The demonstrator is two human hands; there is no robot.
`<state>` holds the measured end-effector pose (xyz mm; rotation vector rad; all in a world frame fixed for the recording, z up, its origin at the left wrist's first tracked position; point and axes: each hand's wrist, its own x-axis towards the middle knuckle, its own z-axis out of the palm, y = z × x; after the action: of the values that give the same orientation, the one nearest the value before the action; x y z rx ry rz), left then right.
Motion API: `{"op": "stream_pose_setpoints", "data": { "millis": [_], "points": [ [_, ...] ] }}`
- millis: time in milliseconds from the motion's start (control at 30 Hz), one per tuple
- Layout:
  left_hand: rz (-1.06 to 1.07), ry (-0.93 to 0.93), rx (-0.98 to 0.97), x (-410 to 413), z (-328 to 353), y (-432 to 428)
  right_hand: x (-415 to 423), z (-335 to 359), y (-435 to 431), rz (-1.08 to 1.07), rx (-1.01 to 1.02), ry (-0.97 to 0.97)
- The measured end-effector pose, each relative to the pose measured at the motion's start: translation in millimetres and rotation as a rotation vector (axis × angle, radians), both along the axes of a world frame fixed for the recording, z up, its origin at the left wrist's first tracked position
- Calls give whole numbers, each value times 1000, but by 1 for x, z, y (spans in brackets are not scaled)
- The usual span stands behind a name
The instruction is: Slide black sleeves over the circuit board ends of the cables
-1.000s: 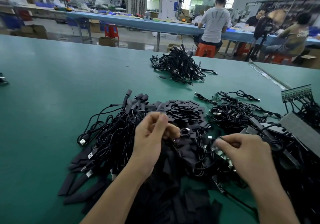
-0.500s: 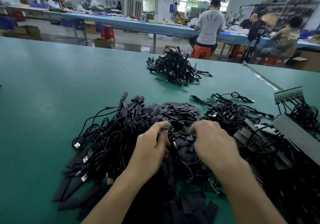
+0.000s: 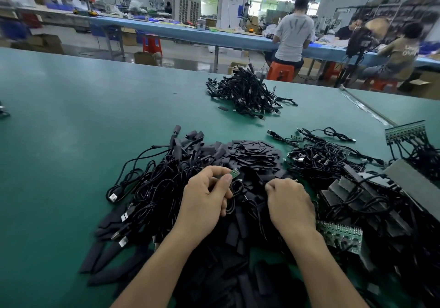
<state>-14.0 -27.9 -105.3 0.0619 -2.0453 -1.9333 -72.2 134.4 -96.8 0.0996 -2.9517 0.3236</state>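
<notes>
Circuit board — half behind left hand

Green desk, with the heap of black sleeves as landmark. Left of the heap and touching it: a tangle of black cables. Beyond the heap, well apart: a second cable bundle, with one loose sleeve just beside it. Right of the heap: cables with bare circuit boards. Nearer, on the right: a strip of green boards.

Green table; blue bench behind; seated worker on orange stool; cardboard box
</notes>
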Motion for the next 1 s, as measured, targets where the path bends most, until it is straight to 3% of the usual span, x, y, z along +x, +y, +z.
{"op": "stream_pose_setpoints", "data": {
  "millis": [200, 300, 400, 600, 733, 900, 1000],
  "points": [
    [-27, -21, 40, 0, 0, 2, 8, -11, 12, 92, -411, 210],
    [-27, -23, 54, 0, 1, 3, 15, -9, 16, 200, -655, 256],
    [-18, -17, 65, 1, 0, 3, 18, -10, 21, 235, -766, 241],
    [-20, -4, 49, 2, -1, 1, 19, -16, 24, 349, -521, 141],
    [-28, -24, 64, 2, -1, -1, 21, -10, 30, 427, -547, 41],
    [-26, -40, 58, 4, -1, -1, 22, -5, 46, 529, -385, -208],
    [-36, -63, 59, 4, 0, -2, 24, -4, 45, 511, -381, -182]
  ]
}}
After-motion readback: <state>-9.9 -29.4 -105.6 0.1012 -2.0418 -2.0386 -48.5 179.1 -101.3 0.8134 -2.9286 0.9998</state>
